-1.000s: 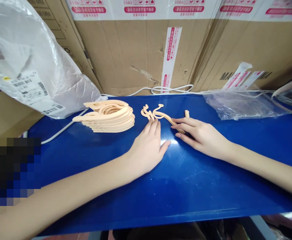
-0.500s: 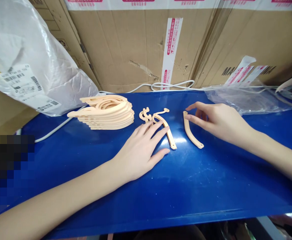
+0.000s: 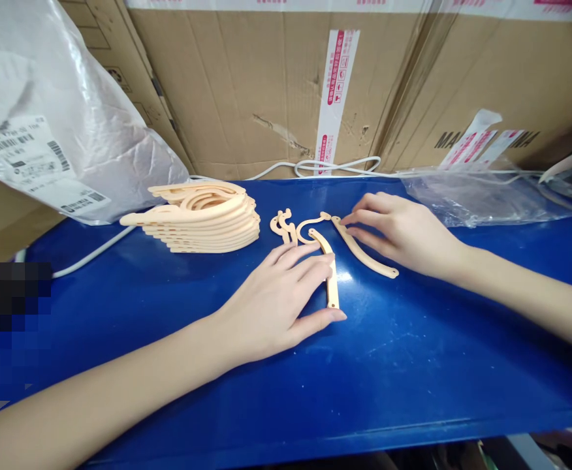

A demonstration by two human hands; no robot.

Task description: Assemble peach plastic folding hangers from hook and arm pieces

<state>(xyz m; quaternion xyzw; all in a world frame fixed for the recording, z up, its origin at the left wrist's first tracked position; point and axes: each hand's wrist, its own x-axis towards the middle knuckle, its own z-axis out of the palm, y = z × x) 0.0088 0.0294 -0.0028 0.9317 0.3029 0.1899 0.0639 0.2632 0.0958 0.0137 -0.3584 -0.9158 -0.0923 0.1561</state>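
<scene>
My left hand (image 3: 276, 303) lies with its fingers stretched out over the parts. Its index fingertip touches a cream plastic hanger arm (image 3: 332, 284), and the thumb lies by that arm's lower end. My right hand (image 3: 398, 225) has its thumb and fingertips closed at the upper end of another curved hanger arm (image 3: 369, 259), which rests on the table. Between the hands, a thin curved hook piece (image 3: 310, 224) lies close to that upper end. Small curved hook parts (image 3: 282, 225) sit beyond my left fingers, partly hidden by them.
A stack of cream hanger pieces (image 3: 202, 225) stands at the left on the blue table (image 3: 388, 365). Behind it leans a white plastic bag (image 3: 95, 117). Cardboard boxes (image 3: 247, 85) line the back, with a white cable (image 3: 276, 168) before them. Clear plastic film (image 3: 467, 196) lies back right.
My right hand has moved left, bringing its hanger arm's upper end close to the hook piece. The hanger arm by my left hand has turned, its lower end now nearer me by the thumb.
</scene>
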